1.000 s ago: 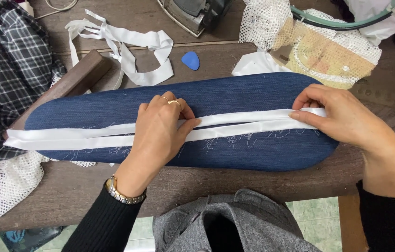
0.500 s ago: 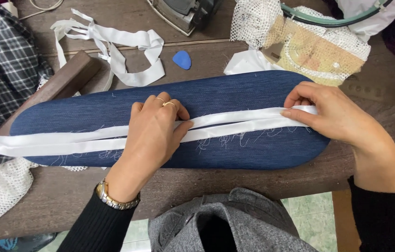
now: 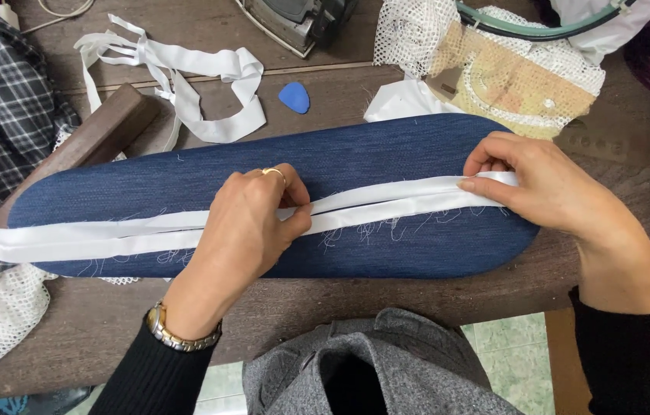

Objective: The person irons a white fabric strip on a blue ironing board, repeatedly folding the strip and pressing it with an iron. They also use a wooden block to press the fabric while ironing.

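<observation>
Left grip point(image 3: 252, 223) hides white strip point(image 3: 386, 201) middle; fingertips unseen.

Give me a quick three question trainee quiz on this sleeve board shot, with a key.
1. True or false: the left hand presses the white fabric strip against the blue padded board.
2. Which hand holds the strip's end? A left, B right.
3. What small blue thing lies on the wooden table behind the board?

Key: 1 true. 2 B, the right hand. 3 the blue chalk piece.
</observation>
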